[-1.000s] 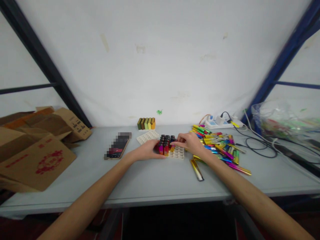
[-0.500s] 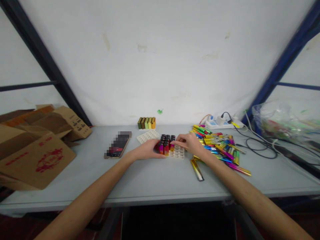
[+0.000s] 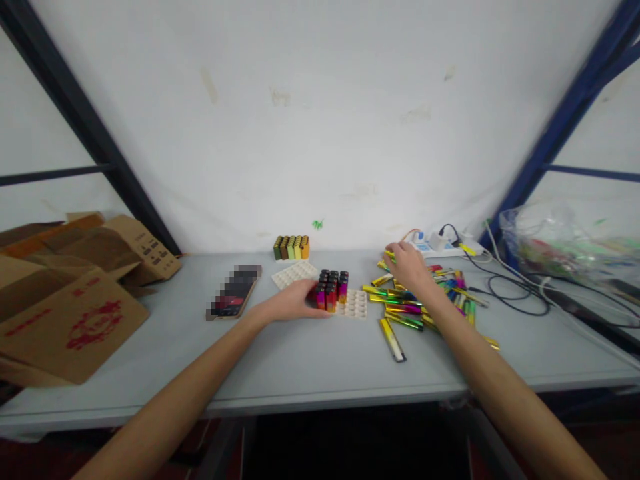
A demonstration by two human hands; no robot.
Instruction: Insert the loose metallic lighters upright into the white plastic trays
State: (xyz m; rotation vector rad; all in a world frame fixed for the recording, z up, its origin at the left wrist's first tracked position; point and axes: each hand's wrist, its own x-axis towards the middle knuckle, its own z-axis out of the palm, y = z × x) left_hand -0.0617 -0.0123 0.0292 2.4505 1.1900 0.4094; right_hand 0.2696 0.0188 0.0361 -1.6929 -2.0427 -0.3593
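Upright pink-and-red lighters with black tops point(image 3: 331, 293) stand in the left part of a cream tray with round holes point(image 3: 356, 304). My left hand point(image 3: 296, 299) is curved round the left side of these lighters, thumb in front. Over at the back of a loose pile of shiny coloured lighters point(image 3: 403, 309), my right hand point(image 3: 405, 264) has its fingers bent down on the pile, close to a yellow one; whether it grips anything is too small to tell. One yellow-and-white lighter point(image 3: 393, 339) lies apart in front of the pile.
Behind my left hand lies another cream tray point(image 3: 294, 273), with a block of green-to-orange lighters point(image 3: 291, 247) behind it. A phone point(image 3: 235, 293) and cardboard boxes point(image 3: 85, 313) are at left. At right are a power strip point(image 3: 445, 249), cables and a plastic bag point(image 3: 555, 233).
My right hand has left the tray and moved right and back to the pile, uncovering a pink-purple lighter standing in the tray. My left hand has stayed at the lighters.
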